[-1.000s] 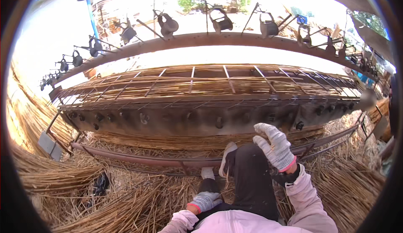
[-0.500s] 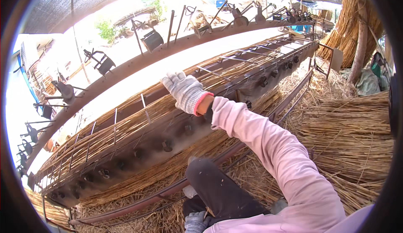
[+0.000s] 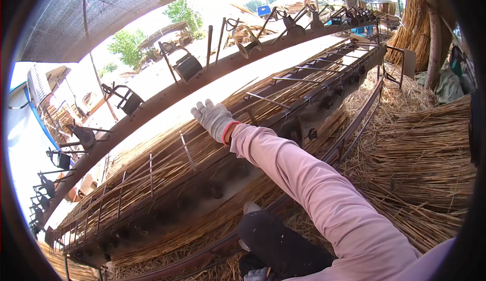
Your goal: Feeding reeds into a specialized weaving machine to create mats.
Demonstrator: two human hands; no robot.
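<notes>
My right hand point(image 3: 212, 120), in a pale knit glove with a red cuff, reaches across the long metal rack point(image 3: 230, 157). Its fingers are open and spread at the far side of the reeds point(image 3: 167, 154) lying lengthwise in the rack, beside one of its metal crossbars point(image 3: 187, 149). Whether the fingertips touch the reeds is unclear. My left hand point(image 3: 255, 275) is low at the bottom edge, by my dark-trousered legs point(image 3: 281, 245), mostly out of view, so its fingers cannot be made out.
A long beam point(image 3: 167, 91) carrying several metal clamps runs behind the rack. Reed bundles point(image 3: 410, 164) lie at right. A tall reed sheaf point(image 3: 405, 38) stands by a wooden post point(image 3: 433, 63). A lower rail point(image 3: 339, 149) runs along the rack's front. Shade netting point(image 3: 61, 17) hangs overhead.
The view has turned from square-on to along the rack. My right hand has risen from beside my knee to over the reeds, fingers spreading. My left hand has largely left the bottom of the picture.
</notes>
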